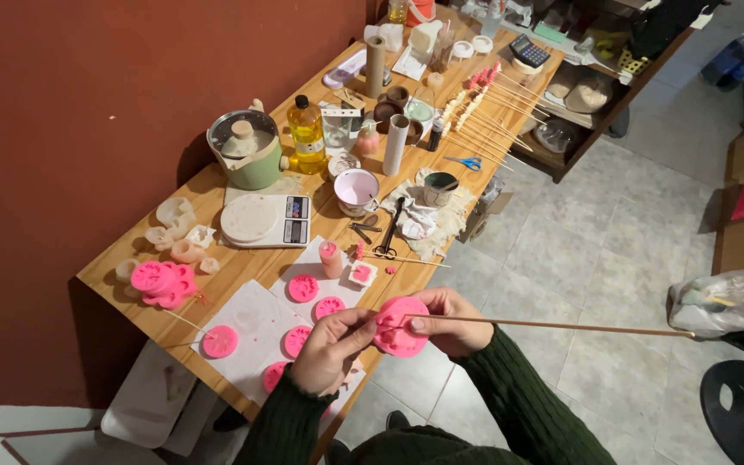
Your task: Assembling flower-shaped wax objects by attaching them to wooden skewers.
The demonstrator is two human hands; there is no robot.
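Low in the middle of the frame, the left hand (331,349) and right hand (451,320) pinch a soft, round pink mold (400,325) with a thin wooden stick (553,325) poking out. Higher up, a white cup (356,191) holds pink liquid.

Home craft workshop: wooden table (243,267) crowded with pink moulds (161,282), digital scale (266,220), skewers (492,116), melting pot (247,148).

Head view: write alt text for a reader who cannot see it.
Two hands, left hand and right hand, hold a round pink silicone mould with a long thin wooden stick in it, over a cluttered wooden table bearing more pink moulds.
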